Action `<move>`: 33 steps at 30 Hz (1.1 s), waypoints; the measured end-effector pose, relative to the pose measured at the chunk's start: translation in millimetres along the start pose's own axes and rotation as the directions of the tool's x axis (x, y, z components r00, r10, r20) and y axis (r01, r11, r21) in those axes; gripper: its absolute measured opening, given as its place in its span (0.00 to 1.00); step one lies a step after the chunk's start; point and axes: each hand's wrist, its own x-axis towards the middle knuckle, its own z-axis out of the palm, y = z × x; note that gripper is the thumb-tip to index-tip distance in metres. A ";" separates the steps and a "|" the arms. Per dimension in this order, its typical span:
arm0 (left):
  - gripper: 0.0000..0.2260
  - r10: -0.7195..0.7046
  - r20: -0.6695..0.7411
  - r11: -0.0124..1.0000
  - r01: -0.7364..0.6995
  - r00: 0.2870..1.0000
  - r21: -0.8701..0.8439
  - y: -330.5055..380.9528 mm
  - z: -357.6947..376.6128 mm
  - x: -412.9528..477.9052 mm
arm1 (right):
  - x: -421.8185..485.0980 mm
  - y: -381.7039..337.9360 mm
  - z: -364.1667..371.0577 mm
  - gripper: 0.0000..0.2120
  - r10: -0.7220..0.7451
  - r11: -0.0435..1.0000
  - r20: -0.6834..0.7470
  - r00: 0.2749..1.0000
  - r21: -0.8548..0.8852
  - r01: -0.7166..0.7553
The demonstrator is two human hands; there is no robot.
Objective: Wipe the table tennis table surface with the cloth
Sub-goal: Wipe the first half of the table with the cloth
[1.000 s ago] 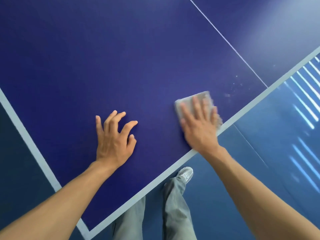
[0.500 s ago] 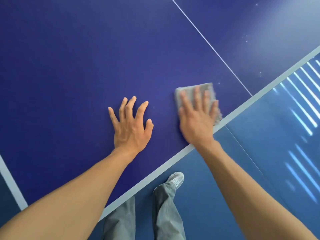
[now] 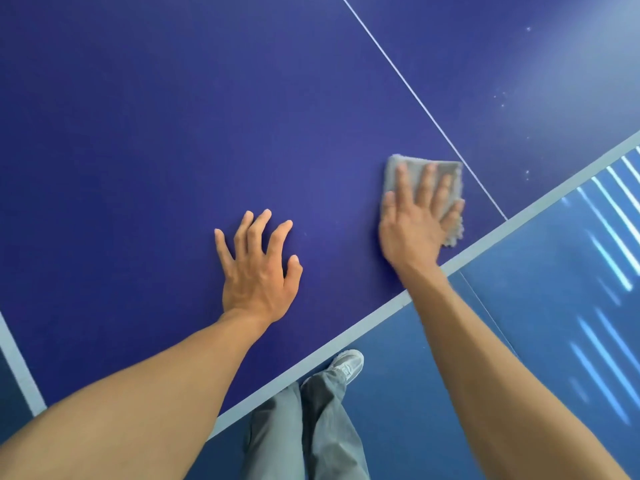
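The dark blue table tennis table (image 3: 173,133) fills most of the view, with a thin white centre line (image 3: 415,102) running across it. A folded grey cloth (image 3: 414,168) lies flat on the surface close to the table's white edge band (image 3: 381,315). My right hand (image 3: 415,220) presses down on the cloth with straight, spread fingers. My left hand (image 3: 258,268) rests on the bare surface to the left of the cloth, fingers spread and slightly arched, holding nothing.
Small white specks (image 3: 502,98) dot the surface beyond the centre line at the upper right. Below the table edge lies a shiny blue floor (image 3: 536,306) with light reflections. My grey trouser legs (image 3: 304,431) and one shoe (image 3: 346,363) stand beside the edge.
The cloth under my right hand has slid along the table edge toward the centre line. My left hand has shifted along the surface the same way, following it.
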 end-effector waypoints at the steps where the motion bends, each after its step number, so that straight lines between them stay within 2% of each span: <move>1: 0.27 -0.003 -0.002 1.000 0.003 1.000 0.002 -0.2 0.2 0.1 | -14.3 -16.8 8.4 0.25 -0.176 0.984 0.016 0.984 -0.020 0.176; 2: 0.28 -0.006 -0.006 1.000 0.006 1.000 0.003 -0.6 0.7 -0.2 | -30.7 -29.5 16.3 0.25 -0.379 0.924 0.053 0.924 -0.039 0.381; 3: 0.29 -0.009 -0.011 1.000 0.009 1.000 0.003 -0.7 1.3 -0.4 | -45.2 -35.4 22.6 0.24 -0.566 0.818 0.099 0.818 -0.058 0.573; 4: 0.30 -0.012 -0.014 1.000 0.012 1.000 0.003 -0.7 1.7 -0.1 | -53.1 -34.6 24.8 0.24 -0.684 0.714 0.136 0.717 -0.076 0.696; 5: 0.31 -0.014 -0.013 1.000 0.014 1.000 0.001 -0.5 1.5 0.5 | -52.8 -28.6 23.9 0.24 -0.730 0.659 0.161 0.665 -0.093 0.746; 6: 0.31 -0.017 -0.011 1.000 0.017 1.000 0.000 0.0 1.0 1.1 | -47.8 -20.2 20.9 0.24 -0.715 0.670 0.166 0.679 -0.112 0.734; 7: 0.31 -0.018 -0.008 1.000 0.018 1.000 0.000 0.3 0.5 1.3 | -39.8 -11.3 17.8 0.24 -0.652 0.734 0.138 0.746 -0.133 0.666; 9: 0.32 -0.017 0.008 1.000 0.017 1.000 0.007 0.6 -0.4 1.3 | -22.1 0.7 10.7 0.26 -0.375 0.918 0.061 0.925 -0.115 0.379; 10: 0.32 -0.017 0.018 1.000 0.017 1.000 0.010 0.2 -0.8 1.3 | -16.0 -0.8 9.3 0.26 -0.214 0.974 0.044 0.976 -0.064 0.216; 11: 0.32 -0.016 0.026 1.000 0.016 1.000 0.013 -0.4 -1.2 1.2 | -15.9 -9.2 10.6 0.26 -0.105 0.994 0.028 0.994 -0.023 0.106; 12: 0.32 -0.015 0.030 1.000 0.014 0.999 0.014 -0.9 -1.6 1.1 | -21.9 -21.8 12.4 0.26 -0.078 0.997 0.013 0.997 -0.014 0.079; 13: 0.31 -0.013 0.031 1.000 0.012 0.999 0.013 -1.3 -1.9 1.2 | -32.3 -33.3 16.7 0.26 -0.151 0.988 0.007 0.989 -0.034 0.151; 14: 0.31 -0.012 0.030 1.000 0.012 0.999 0.009 -1.5 -2.3 1.1 | -46.6 -43.0 21.6 0.26 -0.296 0.953 0.024 0.955 -0.056 0.297; 16: 0.30 -0.007 0.028 1.000 0.007 1.000 -0.001 -1.2 -3.5 1.2 | -72.1 -45.8 31.7 0.24 -0.602 0.788 0.085 0.794 -0.096 0.608; 17: 0.30 -0.005 0.026 1.000 0.005 1.000 -0.001 -1.3 -3.8 1.3 | -76.6 -39.6 33.0 0.24 -0.677 0.718 0.112 0.727 -0.114 0.686; 18: 0.30 -0.005 0.026 1.000 0.005 1.000 -0.001 -1.3 -3.7 1.3 | -72.4 -30.5 30.2 0.24 -0.695 0.696 0.133 0.706 -0.123 0.708; 19: 0.30 -0.007 0.028 1.000 0.008 1.000 -0.004 -1.7 -3.2 1.4 | -62.6 -19.5 25.4 0.24 -0.666 0.721 0.133 0.734 -0.140 0.679; 20: 0.30 -0.010 0.029 1.000 0.010 1.000 -0.007 -2.0 -2.4 1.6 | -49.9 -7.5 19.5 0.25 -0.592 0.781 0.118 0.797 -0.161 0.604; 22: 0.29 -0.011 0.033 1.000 0.011 0.999 -0.005 -2.5 -1.3 1.9 | -20.4 17.1 6.1 0.27 -0.311 0.934 0.077 0.947 -0.158 0.319; 23: 0.29 -0.010 0.037 1.000 0.011 0.999 -0.003 -2.7 -1.3 2.0 | -8.4 25.4 0.5 0.28 -0.150 0.982 0.048 0.988 -0.111 0.154; 25: 0.29 -0.010 0.045 1.000 0.010 0.999 -0.005 -2.7 -1.3 2.5 | -2.1 23.5 -1.2 0.28 0.045 0.999 0.005 0.999 -0.022 -0.045; 26: 0.29 -0.009 0.047 1.000 0.009 0.999 -0.004 -2.4 -1.3 2.8 | -9.3 13.3 2.3 0.28 0.045 0.999 -0.009 0.999 -0.020 -0.045; 27: 0.29 -0.009 0.047 1.000 0.010 0.999 -0.002 -2.1 -1.3 3.1 | -21.3 2.7 7.4 0.27 -0.039 0.999 -0.014 0.999 -0.028 0.038; 28: 0.29 -0.011 0.047 1.000 0.011 0.999 0.001 -1.8 -1.4 3.0 | -36.3 -6.0 13.5 0.26 -0.196 0.980 -0.002 0.981 -0.049 0.195; 29: 0.29 -0.013 0.048 1.000 0.013 0.999 0.004 -2.0 -1.4 2.9 | -51.7 -10.9 19.6 0.25 -0.385 0.919 0.035 0.922 -0.079 0.386; 31: 0.29 -0.011 0.051 1.000 0.010 0.999 0.013 -2.8 -0.9 2.4 | -69.6 -1.2 25.6 0.23 -0.666 0.727 0.114 0.737 -0.122 0.676; 32: 0.28 -0.005 0.051 1.000 0.004 0.999 0.022 -3.1 -0.2 2.1 | -65.1 10.6 23.8 0.23 -0.720 0.669 0.129 0.682 -0.132 0.731; 33: 0.27 0.005 0.050 1.000 -0.007 0.999 0.030 -3.3 0.8 1.9 | -54.7 24.2 19.3 0.23 -0.721 0.666 0.129 0.680 -0.140 0.733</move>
